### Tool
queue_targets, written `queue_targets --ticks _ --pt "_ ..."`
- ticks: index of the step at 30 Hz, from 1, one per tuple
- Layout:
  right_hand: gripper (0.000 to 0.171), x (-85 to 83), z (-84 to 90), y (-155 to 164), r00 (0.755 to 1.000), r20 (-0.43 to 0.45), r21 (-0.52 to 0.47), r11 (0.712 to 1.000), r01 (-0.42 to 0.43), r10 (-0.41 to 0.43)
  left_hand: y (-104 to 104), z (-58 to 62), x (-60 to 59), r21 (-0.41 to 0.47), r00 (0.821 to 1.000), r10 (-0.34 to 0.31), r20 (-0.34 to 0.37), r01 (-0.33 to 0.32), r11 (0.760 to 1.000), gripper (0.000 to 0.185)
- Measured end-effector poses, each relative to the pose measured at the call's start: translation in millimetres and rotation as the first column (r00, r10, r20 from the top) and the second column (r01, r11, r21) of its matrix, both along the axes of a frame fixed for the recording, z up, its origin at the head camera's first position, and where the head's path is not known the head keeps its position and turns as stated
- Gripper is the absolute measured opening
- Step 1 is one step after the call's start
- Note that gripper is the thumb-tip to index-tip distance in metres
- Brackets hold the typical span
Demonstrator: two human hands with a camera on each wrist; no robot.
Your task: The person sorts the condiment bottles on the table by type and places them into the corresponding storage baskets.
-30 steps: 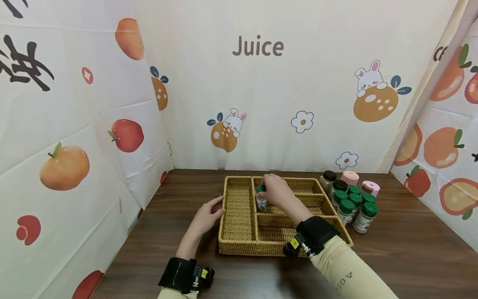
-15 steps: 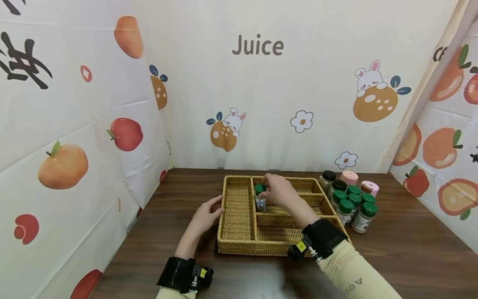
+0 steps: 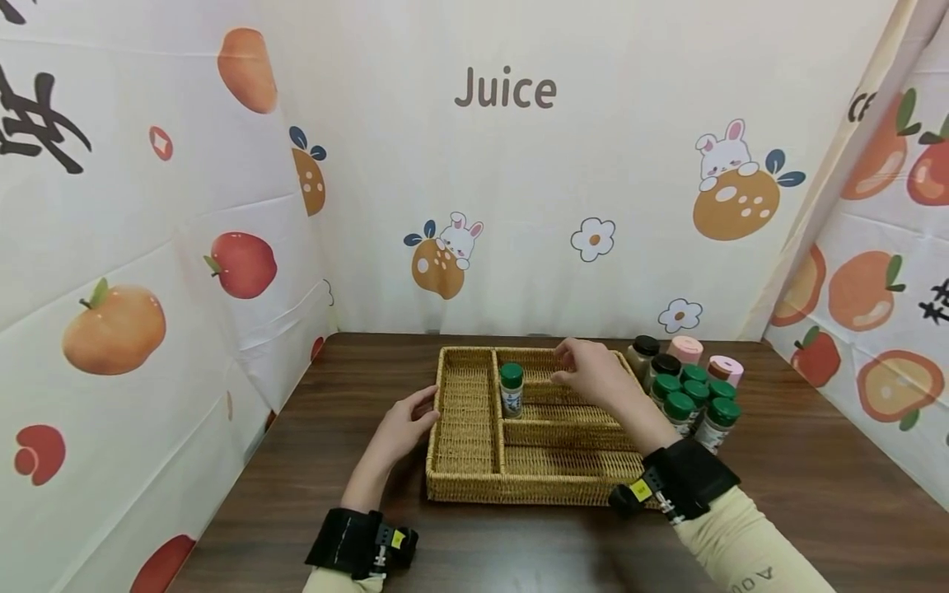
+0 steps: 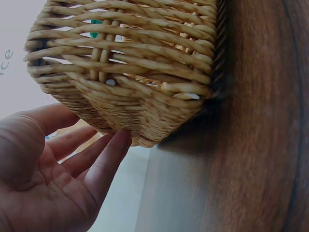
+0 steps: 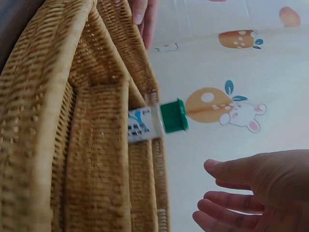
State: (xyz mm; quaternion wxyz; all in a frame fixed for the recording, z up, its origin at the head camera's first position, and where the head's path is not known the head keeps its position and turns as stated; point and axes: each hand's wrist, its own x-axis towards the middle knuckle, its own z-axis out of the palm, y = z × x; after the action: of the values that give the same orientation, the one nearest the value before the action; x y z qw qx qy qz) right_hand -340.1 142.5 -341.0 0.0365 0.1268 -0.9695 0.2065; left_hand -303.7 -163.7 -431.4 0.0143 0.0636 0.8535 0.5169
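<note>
Left wrist — fingertips (image 4: pixel 120 140) touching basket (image 4: pixel 145 96)

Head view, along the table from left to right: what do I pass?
Left hand → basket → green-capped jar standing in the basket → right hand above the basket → cluster of jars on the table beside the basket.
</note>
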Motion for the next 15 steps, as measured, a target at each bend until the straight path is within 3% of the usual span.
queue_targets --ticks 6,15 --pt "0.031 8.9 6.6 26 1.0 0.005 -0.001 1.0 0.012 -0.012 1 -0.5 -2.3 0.008 1.0 -0.002 0.008 0.002 1.0 0.05" --pt "0.021 28.7 14.8 72 0.998 -0.055 0.031 1.0 -0.002 0.004 0 0.0 -3.2 -0.004 1.0 0.006 0.011 -0.006 1.0 0.051"
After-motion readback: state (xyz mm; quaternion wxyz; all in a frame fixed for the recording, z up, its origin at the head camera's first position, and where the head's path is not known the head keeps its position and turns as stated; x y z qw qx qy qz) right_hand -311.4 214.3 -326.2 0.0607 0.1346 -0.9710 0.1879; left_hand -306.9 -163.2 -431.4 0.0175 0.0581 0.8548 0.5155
